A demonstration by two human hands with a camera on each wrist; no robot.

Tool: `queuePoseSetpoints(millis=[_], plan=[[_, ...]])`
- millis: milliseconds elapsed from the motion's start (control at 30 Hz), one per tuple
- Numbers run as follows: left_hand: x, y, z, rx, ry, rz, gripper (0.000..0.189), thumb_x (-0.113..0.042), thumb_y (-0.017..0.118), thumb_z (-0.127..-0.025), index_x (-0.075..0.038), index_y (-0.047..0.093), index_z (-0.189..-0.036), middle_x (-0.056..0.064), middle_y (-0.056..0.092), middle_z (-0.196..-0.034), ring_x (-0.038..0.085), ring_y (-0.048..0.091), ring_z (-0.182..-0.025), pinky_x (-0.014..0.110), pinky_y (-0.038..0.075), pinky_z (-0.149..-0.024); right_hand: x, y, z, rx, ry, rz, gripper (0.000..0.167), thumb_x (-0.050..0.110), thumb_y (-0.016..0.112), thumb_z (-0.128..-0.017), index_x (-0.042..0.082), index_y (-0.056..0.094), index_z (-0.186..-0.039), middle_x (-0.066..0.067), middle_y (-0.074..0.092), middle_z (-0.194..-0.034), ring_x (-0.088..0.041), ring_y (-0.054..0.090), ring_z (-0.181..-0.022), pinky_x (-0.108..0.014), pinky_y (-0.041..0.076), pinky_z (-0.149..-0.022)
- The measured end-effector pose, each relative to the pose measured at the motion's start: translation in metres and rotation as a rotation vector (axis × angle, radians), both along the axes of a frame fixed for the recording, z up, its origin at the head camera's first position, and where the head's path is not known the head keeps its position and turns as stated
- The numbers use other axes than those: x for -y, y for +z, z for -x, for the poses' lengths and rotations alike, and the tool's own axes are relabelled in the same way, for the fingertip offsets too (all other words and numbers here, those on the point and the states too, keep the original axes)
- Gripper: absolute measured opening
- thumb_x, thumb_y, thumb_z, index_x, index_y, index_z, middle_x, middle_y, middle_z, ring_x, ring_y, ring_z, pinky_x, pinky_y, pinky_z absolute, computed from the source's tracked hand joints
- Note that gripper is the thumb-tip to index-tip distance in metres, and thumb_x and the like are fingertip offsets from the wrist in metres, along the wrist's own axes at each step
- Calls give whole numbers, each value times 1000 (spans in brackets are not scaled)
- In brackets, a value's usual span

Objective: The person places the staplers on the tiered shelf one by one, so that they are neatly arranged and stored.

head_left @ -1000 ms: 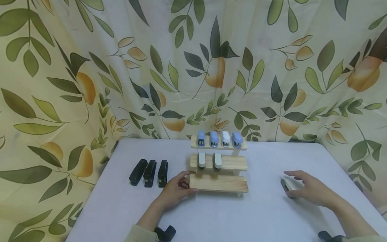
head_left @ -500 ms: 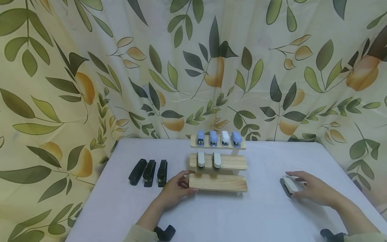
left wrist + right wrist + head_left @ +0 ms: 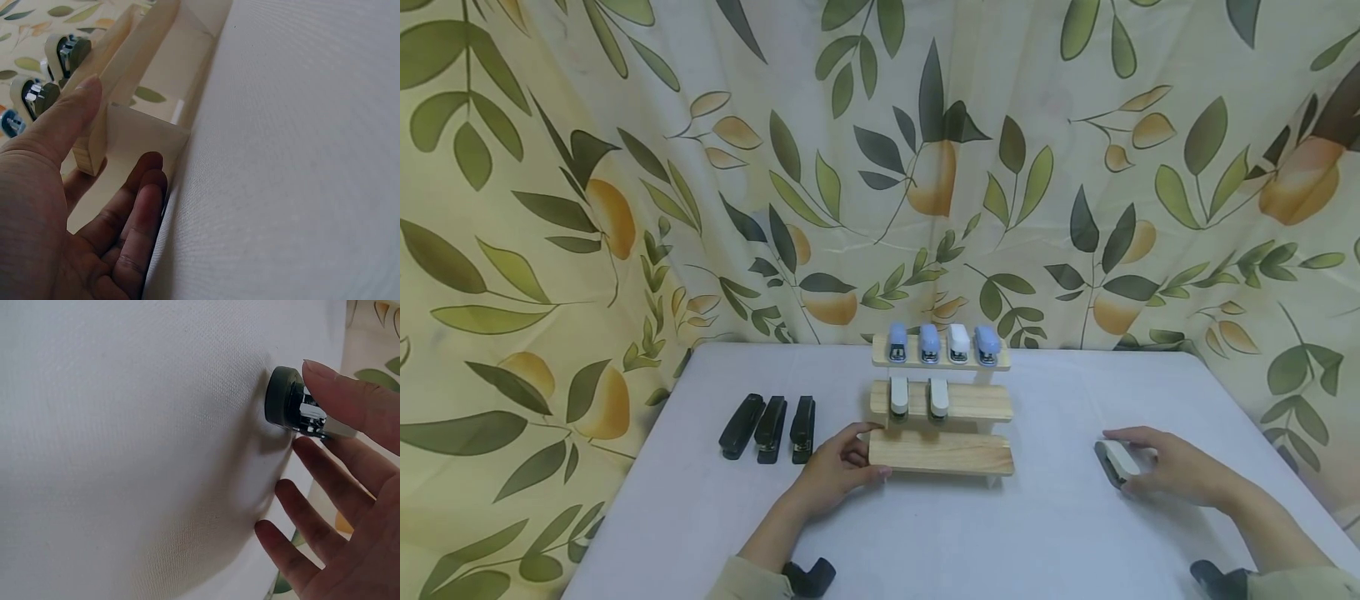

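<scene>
My left hand (image 3: 835,471) holds the left end of the lowest board on a three-tier wooden stand (image 3: 942,454). In the left wrist view its thumb lies along one side of the board (image 3: 92,147), and the lower fingers curl below, beside a translucent support. On the right, my right hand (image 3: 1180,468) pinches a white stapler with a dark base (image 3: 1118,463) between thumb and index finger. The right wrist view shows that stapler's dark end (image 3: 284,400) at the white tabletop, with the other fingers spread along the cloth.
Three black staplers (image 3: 771,428) lie side by side left of the stand. Two white staplers (image 3: 938,398) sit on the middle board, and several small blue and white staplers (image 3: 929,344) line the top one. A leaf-patterned curtain (image 3: 880,167) hangs behind the table.
My right hand has shifted slightly about the white stapler, showing more of its top, and the index finger has lowered a little. The left hand keeps its place on the stand.
</scene>
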State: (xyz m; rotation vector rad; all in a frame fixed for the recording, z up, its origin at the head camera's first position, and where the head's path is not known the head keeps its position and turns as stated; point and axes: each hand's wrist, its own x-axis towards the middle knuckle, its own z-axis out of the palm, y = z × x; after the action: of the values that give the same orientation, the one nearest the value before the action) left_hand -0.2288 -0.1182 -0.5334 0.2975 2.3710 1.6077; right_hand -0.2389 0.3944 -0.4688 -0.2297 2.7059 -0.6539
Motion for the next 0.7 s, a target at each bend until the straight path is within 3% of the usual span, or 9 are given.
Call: queuePoseSetpoints(millis=[700], plan=[[0, -3, 2, 4, 4, 3, 65, -44, 85, -84, -38, 56, -142, -4, 68, -103, 16, 63, -96, 32, 51, -85, 1, -3, -1, 25, -57, -17, 87, 43, 89, -76, 4, 54, -145, -40, 44, -148, -66, 39, -132, -79, 38, -97]])
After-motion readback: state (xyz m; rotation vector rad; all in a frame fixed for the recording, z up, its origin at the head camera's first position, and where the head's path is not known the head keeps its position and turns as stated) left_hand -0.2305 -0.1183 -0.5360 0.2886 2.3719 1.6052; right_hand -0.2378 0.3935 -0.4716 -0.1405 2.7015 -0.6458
